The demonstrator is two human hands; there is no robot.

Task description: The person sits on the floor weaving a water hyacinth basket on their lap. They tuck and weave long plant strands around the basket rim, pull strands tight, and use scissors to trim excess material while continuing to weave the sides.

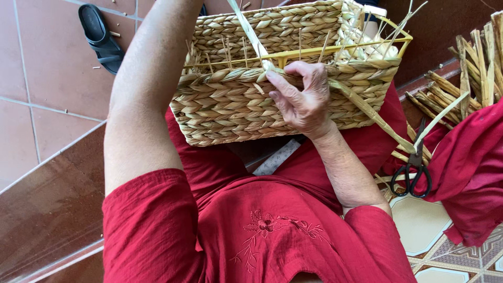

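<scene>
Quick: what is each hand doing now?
Left hand: out of view beyond the top edge.
Right hand: pinching a pale straw strand against the woven basket rim.

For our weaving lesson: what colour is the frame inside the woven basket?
Yellow: the thin rod frame inside the tan braided-straw basket, seen in the head view.

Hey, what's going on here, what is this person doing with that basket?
A person in red clothes sits with a half-woven straw basket on their lap. The right hand presses on the braided rim, pinching a pale straw strand that rises from it. The left arm reaches up past the basket's far edge, so the left hand is out of view. A yellow frame shows inside the basket. Black scissors and loose straw stalks lie to the right, and a black sandal sits on the tiled floor.
</scene>
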